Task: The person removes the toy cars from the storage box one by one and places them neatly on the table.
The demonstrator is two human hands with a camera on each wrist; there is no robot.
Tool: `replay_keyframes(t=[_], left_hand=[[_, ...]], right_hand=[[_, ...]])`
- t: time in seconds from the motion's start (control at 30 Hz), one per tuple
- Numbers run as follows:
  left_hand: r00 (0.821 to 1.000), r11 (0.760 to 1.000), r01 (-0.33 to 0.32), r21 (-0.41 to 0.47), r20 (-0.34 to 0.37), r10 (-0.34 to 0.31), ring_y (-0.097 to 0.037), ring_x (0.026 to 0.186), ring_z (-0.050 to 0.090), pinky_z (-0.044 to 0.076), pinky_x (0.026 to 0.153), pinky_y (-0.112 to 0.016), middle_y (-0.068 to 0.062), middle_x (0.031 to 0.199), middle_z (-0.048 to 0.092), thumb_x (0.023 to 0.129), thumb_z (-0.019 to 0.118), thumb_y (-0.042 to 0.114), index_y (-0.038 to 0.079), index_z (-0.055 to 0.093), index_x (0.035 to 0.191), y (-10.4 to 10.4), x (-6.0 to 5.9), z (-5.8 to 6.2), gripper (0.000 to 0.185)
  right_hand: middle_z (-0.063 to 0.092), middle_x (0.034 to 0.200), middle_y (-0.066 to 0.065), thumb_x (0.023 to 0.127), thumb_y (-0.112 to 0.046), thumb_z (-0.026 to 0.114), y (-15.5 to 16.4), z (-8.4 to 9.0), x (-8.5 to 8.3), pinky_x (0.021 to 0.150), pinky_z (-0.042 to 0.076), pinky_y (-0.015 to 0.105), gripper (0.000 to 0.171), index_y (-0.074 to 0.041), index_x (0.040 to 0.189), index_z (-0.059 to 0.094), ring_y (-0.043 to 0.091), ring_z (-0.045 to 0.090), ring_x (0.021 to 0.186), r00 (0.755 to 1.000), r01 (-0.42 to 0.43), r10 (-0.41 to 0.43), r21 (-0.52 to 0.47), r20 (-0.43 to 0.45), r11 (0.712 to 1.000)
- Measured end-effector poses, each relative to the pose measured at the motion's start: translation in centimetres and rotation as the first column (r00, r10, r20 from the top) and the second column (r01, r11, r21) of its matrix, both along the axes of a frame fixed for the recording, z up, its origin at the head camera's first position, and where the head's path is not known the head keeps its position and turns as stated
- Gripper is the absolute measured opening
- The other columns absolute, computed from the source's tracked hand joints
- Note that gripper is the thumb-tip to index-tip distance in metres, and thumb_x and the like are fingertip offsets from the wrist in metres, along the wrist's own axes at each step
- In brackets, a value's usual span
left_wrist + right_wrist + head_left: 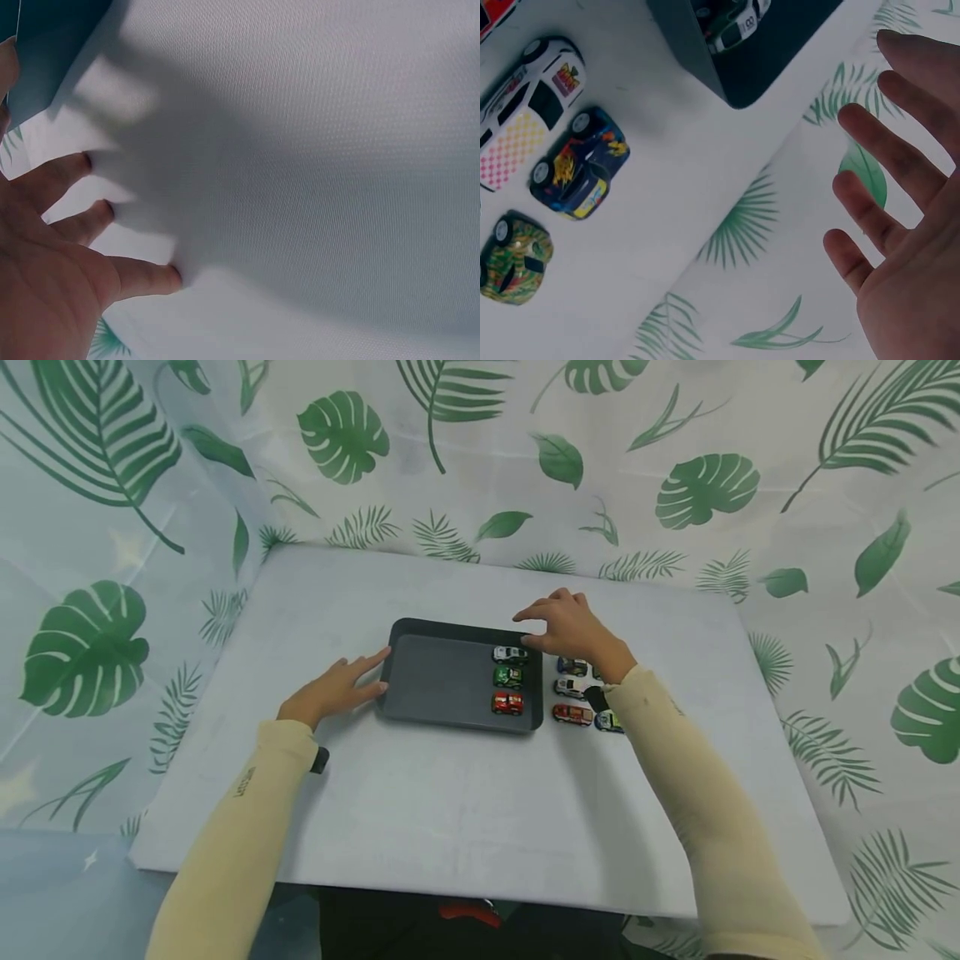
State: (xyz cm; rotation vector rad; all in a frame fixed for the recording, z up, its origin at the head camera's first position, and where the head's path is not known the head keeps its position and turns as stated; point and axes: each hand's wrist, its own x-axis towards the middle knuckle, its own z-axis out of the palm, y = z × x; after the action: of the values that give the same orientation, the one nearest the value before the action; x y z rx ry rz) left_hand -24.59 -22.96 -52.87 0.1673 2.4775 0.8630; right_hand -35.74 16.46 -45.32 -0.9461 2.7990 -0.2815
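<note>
A dark grey tray (450, 681) lies on the white table. Along its right side, a silver-white toy car (510, 655), a green toy car (507, 677) and a red toy car (507, 702) form a column. My left hand (333, 689) is at the tray's left edge with thumb and fingers spread, fingertips right at the rim. Over the tray's far right corner, my right hand (570, 628) is raised with nothing in it. Its fingers are parted in the right wrist view, near the tray corner (739, 86).
Right of the tray stand several more toy cars, among them a dark blue one (581, 165), a white one (536, 112), a camouflage-patterned one (516, 259) and a red one (572, 714). My right forearm partly covers this group. Leaf-print cloth (465, 460) hangs behind the table.
</note>
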Motion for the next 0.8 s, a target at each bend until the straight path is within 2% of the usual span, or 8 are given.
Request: replay_keyframes(t=[0.13, 0.43, 0.6, 0.8], left_hand=[[1.000, 1.000, 0.000, 0.011, 0.010, -0.001, -0.048, 0.161, -0.006, 0.005, 0.120, -0.080, -0.021, 0.177, 0.010, 0.113, 0.053, 0.049, 0.036, 0.012, 0.174, -0.1, 0.0, 0.1, 0.074], [1.000, 1.000, -0.010, 0.011, 0.018, 0.010, -0.047, 0.162, -0.007, 0.004, 0.121, -0.079, -0.019, 0.178, 0.010, 0.113, 0.053, 0.049, 0.037, 0.013, 0.174, 0.0, 0.1, 0.2, 0.074], [1.000, 1.000, -0.007, 0.015, 0.012, 0.007, -0.048, 0.162, -0.006, 0.005, 0.121, -0.078, -0.020, 0.177, 0.011, 0.113, 0.053, 0.048, 0.036, 0.013, 0.174, 0.0, 0.1, 0.1, 0.074], [1.000, 1.000, -0.010, 0.010, 0.005, 0.010, -0.048, 0.161, -0.006, 0.004, 0.122, -0.077, -0.019, 0.177, 0.011, 0.113, 0.053, 0.047, 0.036, 0.014, 0.174, 0.0, 0.1, 0.2, 0.072]], right_hand=[[0.068, 0.143, 0.015, 0.100, -0.026, 0.079, -0.6, -0.5, -0.2, 0.100, 0.034, 0.062, 0.040, -0.012, 0.137, 0.075, 0.044, 0.049, 0.129, 1.000, -0.016, 0.016, -0.002, 0.013, 1.000], [0.068, 0.142, 0.015, 0.100, -0.027, 0.079, -1.3, -1.8, -0.1, 0.107, 0.032, 0.065, 0.042, -0.011, 0.138, 0.075, 0.045, 0.047, 0.134, 0.998, 0.003, -0.005, 0.035, 0.065, 0.999], [0.068, 0.143, 0.015, 0.100, -0.027, 0.078, -1.5, -2.4, -0.3, 0.106, 0.033, 0.065, 0.041, -0.012, 0.139, 0.074, 0.045, 0.047, 0.134, 0.999, 0.006, -0.010, 0.074, 0.054, 0.997], [0.074, 0.131, 0.014, 0.099, -0.025, 0.079, -1.7, -2.8, -0.3, 0.105, 0.034, 0.064, 0.040, -0.010, 0.136, 0.076, 0.044, 0.050, 0.130, 1.000, 0.009, -0.010, 0.060, 0.023, 0.998]])
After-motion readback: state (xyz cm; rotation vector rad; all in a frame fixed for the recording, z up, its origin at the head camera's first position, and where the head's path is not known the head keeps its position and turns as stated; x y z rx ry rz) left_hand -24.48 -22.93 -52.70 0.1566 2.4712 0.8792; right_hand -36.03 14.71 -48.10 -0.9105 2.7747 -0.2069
